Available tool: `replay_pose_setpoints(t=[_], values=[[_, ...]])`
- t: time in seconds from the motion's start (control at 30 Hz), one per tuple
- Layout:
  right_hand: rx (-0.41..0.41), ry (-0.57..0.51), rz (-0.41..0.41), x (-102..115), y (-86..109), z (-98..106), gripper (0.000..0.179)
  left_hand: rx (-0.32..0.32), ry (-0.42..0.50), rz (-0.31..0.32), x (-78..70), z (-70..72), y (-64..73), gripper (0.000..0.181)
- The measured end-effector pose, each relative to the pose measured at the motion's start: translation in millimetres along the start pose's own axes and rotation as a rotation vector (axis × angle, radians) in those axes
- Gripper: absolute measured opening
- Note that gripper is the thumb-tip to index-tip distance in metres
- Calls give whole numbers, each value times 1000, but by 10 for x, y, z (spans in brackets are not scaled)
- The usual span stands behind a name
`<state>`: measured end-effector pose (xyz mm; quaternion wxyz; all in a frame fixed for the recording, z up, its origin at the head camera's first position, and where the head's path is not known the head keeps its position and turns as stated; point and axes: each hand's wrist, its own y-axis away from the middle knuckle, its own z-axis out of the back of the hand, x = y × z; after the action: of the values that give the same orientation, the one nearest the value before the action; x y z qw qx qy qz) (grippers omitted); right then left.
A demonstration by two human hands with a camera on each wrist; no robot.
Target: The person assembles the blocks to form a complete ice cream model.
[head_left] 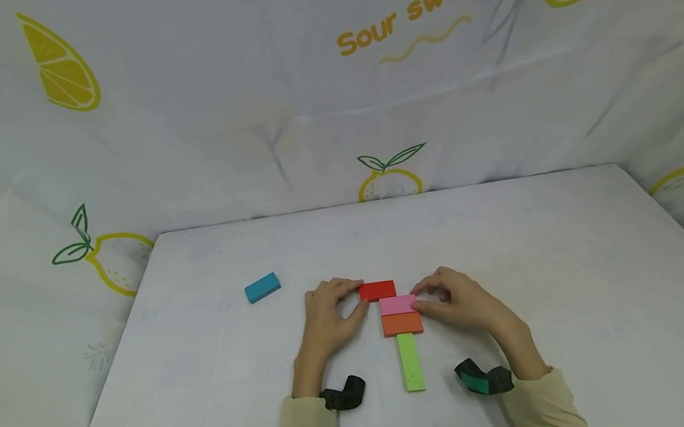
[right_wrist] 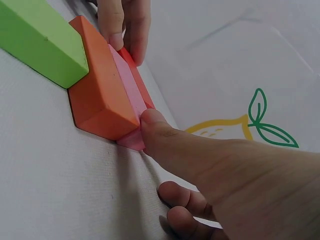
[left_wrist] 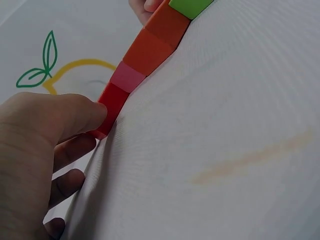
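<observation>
My left hand (head_left: 328, 316) pinches the left end of a red block (head_left: 378, 291) between thumb and index finger. The right hand (head_left: 462, 301) has its thumb and index finger at the right end of a pink block (head_left: 397, 305), pinching it. The red block lies behind the pink one, shifted left. An orange block (head_left: 402, 324) sits against the pink block's near side. From the orange block's near side, a light green block (head_left: 411, 363) runs lengthwise toward the person. In the right wrist view, the thumb presses the pink block's end beside the orange block (right_wrist: 102, 85).
A blue block (head_left: 262, 287) lies alone on the white table (head_left: 223, 387), to the left of the hands. Behind the table hangs a white cloth (head_left: 217, 116) printed with lemons. Dark wrist straps (head_left: 344, 394) are worn over the light sleeves.
</observation>
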<state>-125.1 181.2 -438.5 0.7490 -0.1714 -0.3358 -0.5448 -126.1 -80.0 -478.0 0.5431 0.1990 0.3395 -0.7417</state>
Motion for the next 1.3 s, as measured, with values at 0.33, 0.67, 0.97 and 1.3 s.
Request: replay_pose_setpoints(t=[0.33, 0.67, 0.97, 1.3], values=[[-6, -4, 14, 24, 7, 8, 27, -2, -11, -9, -25, -2, 8, 33], [-14, 4, 10, 10, 2, 0, 26, -53, 59, 36, -24, -12, -5, 25], [-4, -22, 5, 21, 9, -4, 27, -56, 34, 25, -21, -16, 8, 24], [-11, -13, 11, 24, 11, -1, 26, -59, 37, 7, -71, -50, 5, 24]])
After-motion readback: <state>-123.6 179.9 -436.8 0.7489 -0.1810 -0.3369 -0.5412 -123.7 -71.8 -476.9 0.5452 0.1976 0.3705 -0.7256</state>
